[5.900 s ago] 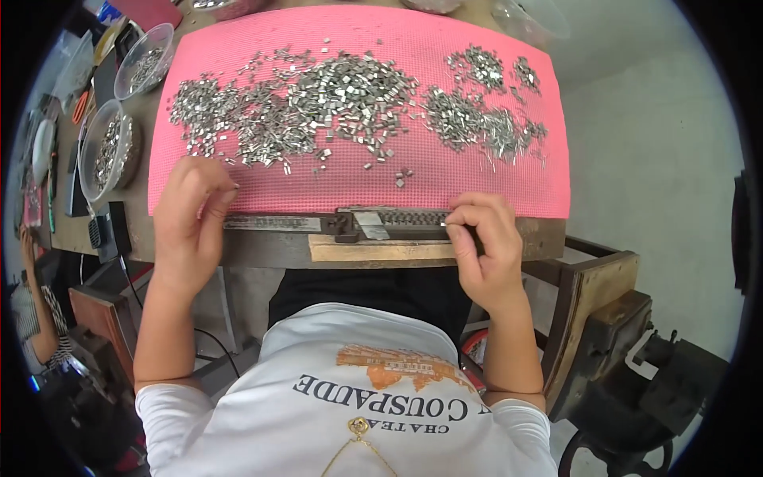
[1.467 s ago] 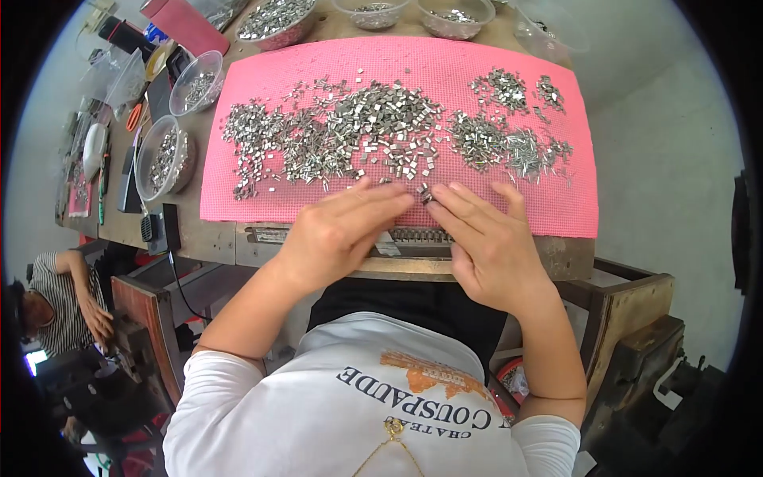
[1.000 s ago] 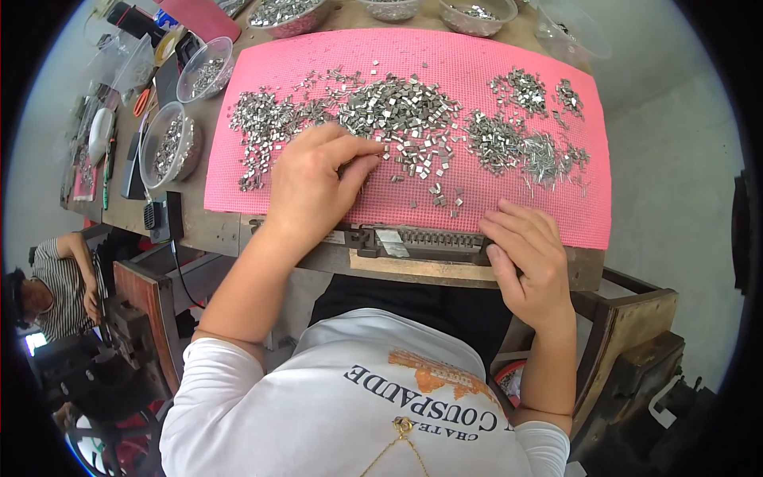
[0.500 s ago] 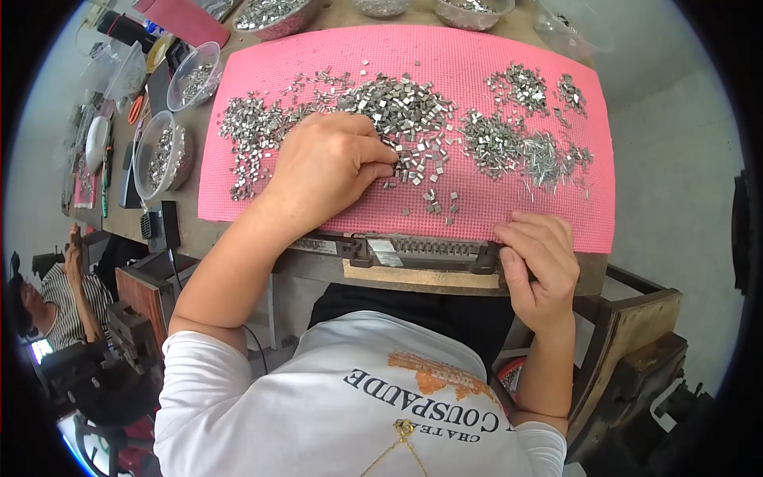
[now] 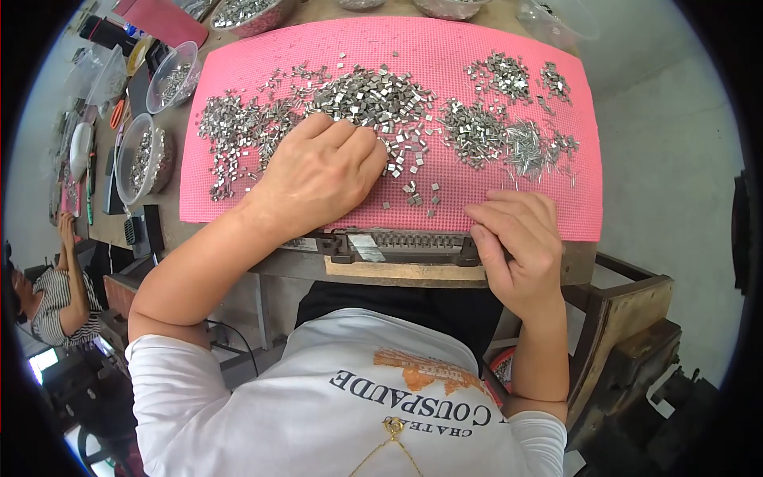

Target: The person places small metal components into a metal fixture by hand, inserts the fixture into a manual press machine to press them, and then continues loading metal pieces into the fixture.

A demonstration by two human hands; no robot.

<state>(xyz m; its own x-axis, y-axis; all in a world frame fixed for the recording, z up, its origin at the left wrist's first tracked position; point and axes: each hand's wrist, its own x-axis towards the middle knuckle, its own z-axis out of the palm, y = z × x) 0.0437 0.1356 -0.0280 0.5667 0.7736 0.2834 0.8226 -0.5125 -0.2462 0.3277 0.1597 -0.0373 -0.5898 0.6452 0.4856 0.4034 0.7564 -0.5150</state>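
My left hand [image 5: 322, 167] is closed, knuckles up, at the near edge of a heap of small flat metal pieces [image 5: 373, 95] on a pink textured mat [image 5: 262, 63]. Its fingertips are hidden beneath it, so whatever they grip cannot be made out. Loosely bent, my right hand [image 5: 520, 246] rests by the right end of a long dark metal jig [image 5: 413, 238]. Its thumb stands apart from the fingers, and nothing shows between them. The jig runs along the table's front edge and has a row of small notches and a shiny plate at its left part.
Right on the mat lie more metal pieces [image 5: 473, 131] and thin pins [image 5: 526, 151]. Plastic bowls of metal parts stand at the left [image 5: 131, 167] and back [image 5: 238, 28]. A pink tumbler [image 5: 163, 20] is at the back left. Another person [image 5: 60, 294] sits at far left.
The whole view has shifted slightly. My left fingers have curled under the hand, so the thumb and fingertip pinch seen before is now hidden. My right hand stays by the jig's right end.
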